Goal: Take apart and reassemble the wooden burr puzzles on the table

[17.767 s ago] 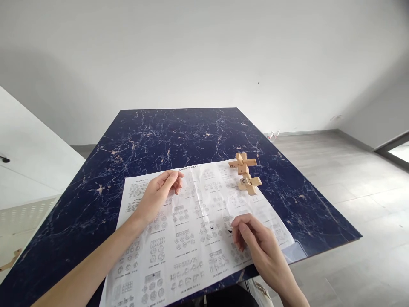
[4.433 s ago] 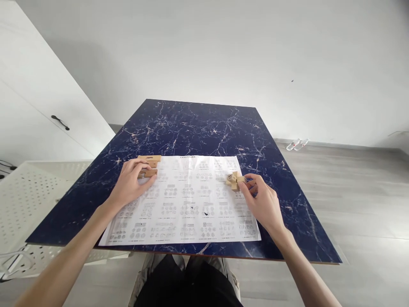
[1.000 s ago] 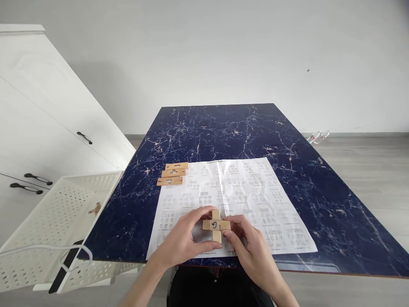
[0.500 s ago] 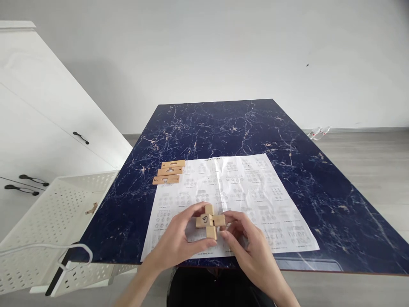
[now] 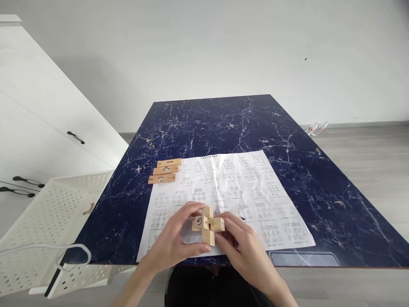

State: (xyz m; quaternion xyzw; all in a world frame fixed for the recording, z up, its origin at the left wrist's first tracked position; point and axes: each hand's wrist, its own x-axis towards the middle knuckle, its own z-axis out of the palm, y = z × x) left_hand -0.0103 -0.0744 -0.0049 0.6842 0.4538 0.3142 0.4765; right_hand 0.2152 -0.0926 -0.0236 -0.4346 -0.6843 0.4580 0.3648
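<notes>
Near the left edge of the dark blue marbled table point(image 5: 211, 123), three flat notched wooden bars point(image 5: 157, 171) touch the white printed paper point(image 5: 230, 183); by the near edge, left hand point(image 5: 175, 238) clamps the pale wooden cross-shaped block point(image 5: 207, 225), right hand point(image 5: 243, 247) pinches its right side.

A plain pale wall point(image 5: 204, 51) fills the background, with one small dark mark point(image 5: 306, 59) at upper right and a dim shadow toward the left. A grey skirting point(image 5: 367, 124) runs along its foot, above a light grey floor point(image 5: 367, 170) with a soft sheen. Clear objects point(image 5: 316, 128) lie near the skirting. The dark blue counter point(image 5: 204, 123) has white and tan veining. At left are a white cabinet point(image 5: 47, 106) with black handles point(image 5: 76, 137), a perforated cream rack point(image 5: 67, 196) and a white cable point(image 5: 79, 246). The light is diffuse.
</notes>
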